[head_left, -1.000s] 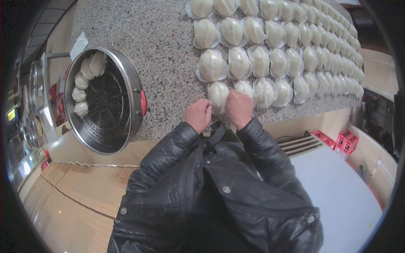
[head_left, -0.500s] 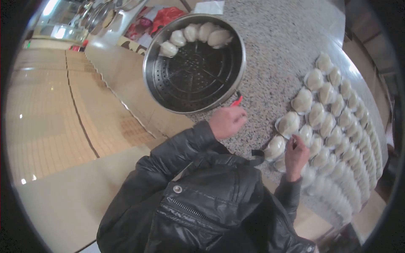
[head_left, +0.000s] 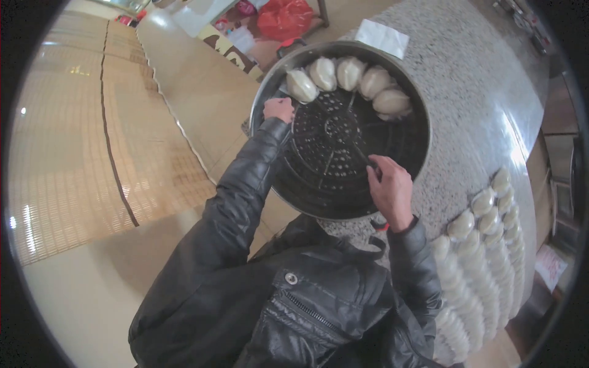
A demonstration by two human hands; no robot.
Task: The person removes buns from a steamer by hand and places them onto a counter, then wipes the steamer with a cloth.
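Note:
A round metal steamer (head_left: pixel 421 147) with a perforated dark bottom stands on the speckled stone counter. Pale, plump dumplings (head_left: pixel 351 74) sit in an arc along its far inner wall. My left hand (head_left: pixel 280 110) is inside the rim at the left, beside the leftmost dumpling. Its fingers are folded, and anything in them is hidden. Over the near right part of the steamer hovers my right hand (head_left: pixel 393 189), thumb and forefinger apart, with no dumpling visible in it. Many more dumplings (head_left: pixel 461 225) lie in rows on the counter at the lower right.
A folded white paper (head_left: pixel 383 38) lies behind the steamer on the stone counter (head_left: pixel 460 116). Beyond the far left rim is a red plastic bag (head_left: pixel 285 19). A bamboo-slat mat (head_left: pixel 67 141) covers a surface on the left. Red handle parts show at the steamer's rim.
My right hand has left the rows of dumplings and come over the steamer. My left hand has gone from the near rim to the far left inside. The camera view has shifted.

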